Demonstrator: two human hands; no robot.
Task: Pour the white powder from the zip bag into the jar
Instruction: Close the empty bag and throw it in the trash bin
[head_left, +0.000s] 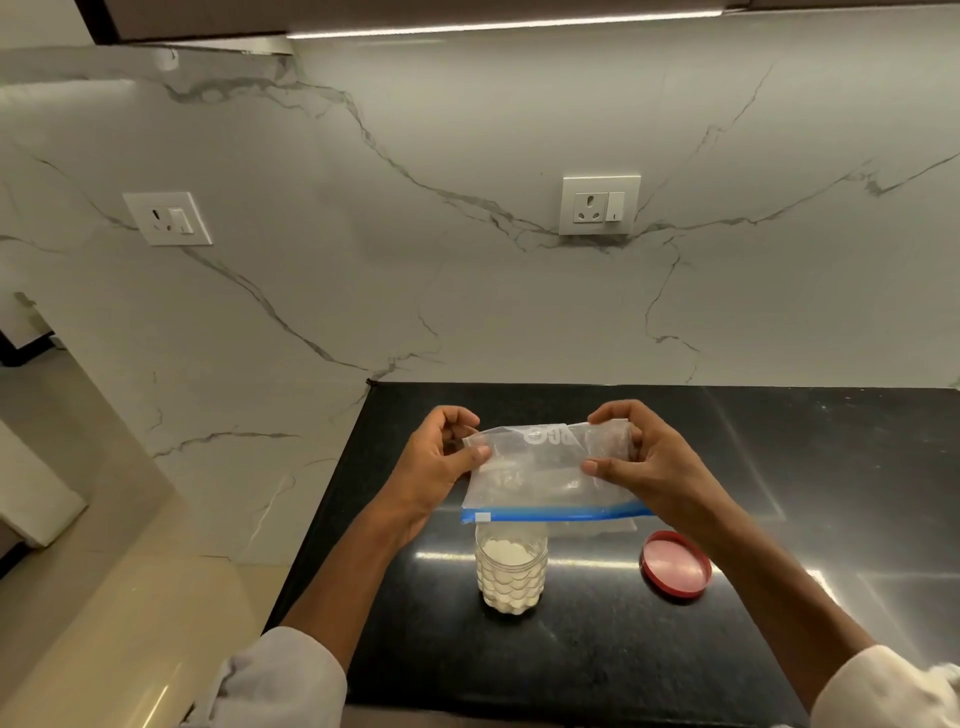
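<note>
Zip bag (545, 470) upturned between both hands, above jar (511, 569)

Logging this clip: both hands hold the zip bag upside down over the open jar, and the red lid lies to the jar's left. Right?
Not quite: the head view shows the red lid lying to the right of the jar. The rest stands.

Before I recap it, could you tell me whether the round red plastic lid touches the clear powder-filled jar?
Apart: the head view shows bare black counter between red lid and jar.

Inverted clear zip bag (545, 473), blue seal down; powder-filled jar (511, 569) upright beneath.
</note>
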